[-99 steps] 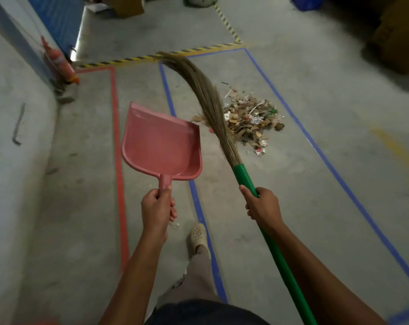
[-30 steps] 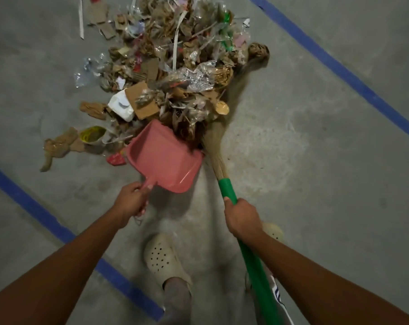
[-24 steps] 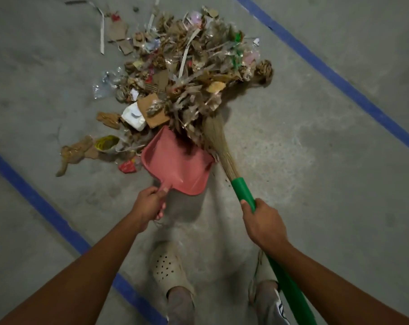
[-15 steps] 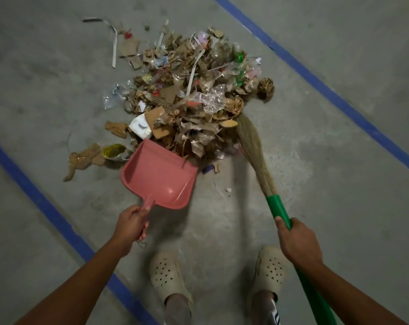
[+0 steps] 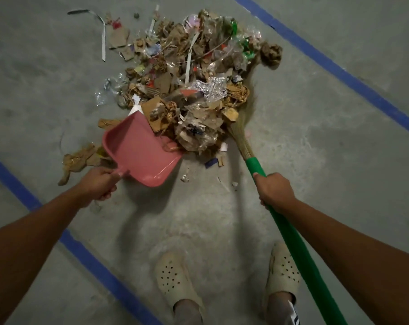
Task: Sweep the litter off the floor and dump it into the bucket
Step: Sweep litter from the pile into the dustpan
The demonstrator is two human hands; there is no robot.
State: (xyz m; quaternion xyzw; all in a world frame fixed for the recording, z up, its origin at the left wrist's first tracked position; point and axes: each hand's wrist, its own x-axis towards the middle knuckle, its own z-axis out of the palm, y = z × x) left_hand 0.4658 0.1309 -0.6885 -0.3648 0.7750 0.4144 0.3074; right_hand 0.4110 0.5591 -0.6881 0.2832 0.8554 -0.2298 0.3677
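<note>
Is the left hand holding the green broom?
No, the left hand grips the pink plastic dustpan; the right hand grips the green-handled straw broom.

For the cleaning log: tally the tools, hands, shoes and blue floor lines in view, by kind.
Dustpan: 1
Broom: 1
Hands: 2, left hand and right hand
Shoes: 2, left shoe and right shoe
Blue floor lines: 2, left line and right line
Total: 8

The grey concrete floor (image 5: 327,148) is crossed by a blue tape line (image 5: 339,72) at 2 o'clock and a second line (image 5: 98,270) at 8 o'clock.
</note>
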